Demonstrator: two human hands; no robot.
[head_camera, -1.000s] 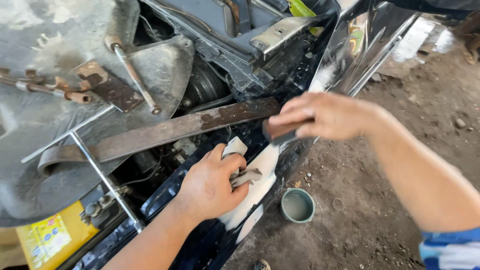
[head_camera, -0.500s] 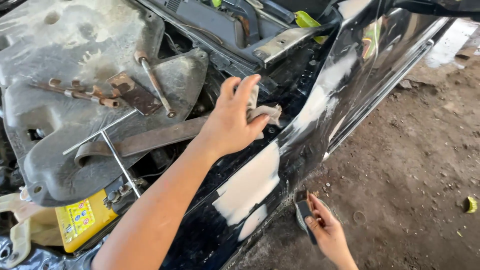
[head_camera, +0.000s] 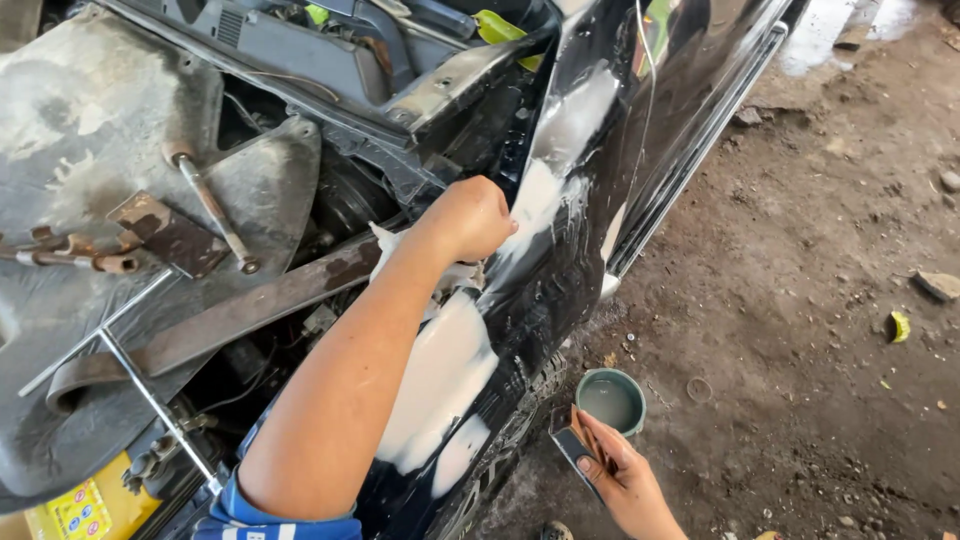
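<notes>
My left hand (head_camera: 470, 215) is closed into a fist on a white cloth (head_camera: 452, 275) and presses against the dark car fender (head_camera: 560, 270), right beside its patches of white filler (head_camera: 445, 370). My forearm runs across the fender's upper edge. My right hand (head_camera: 622, 478) is low near the ground and grips a small dark sanding block (head_camera: 574, 444) with a brownish sheet on it. It sits just below a green bowl (head_camera: 612, 400) of cloudy water on the dirt floor.
The open engine bay on the left holds a rusty flat bar (head_camera: 215, 320), a thin metal rod (head_camera: 150, 395), rusty tools (head_camera: 205, 205) on a grey cover, and a yellow container (head_camera: 85, 505). Stones and litter dot the dirt floor (head_camera: 820, 330).
My left hand has moved up the fender and closed into a fist on the cloth. My right hand dropped from the fender to the ground beside the green bowl, holding the block.
</notes>
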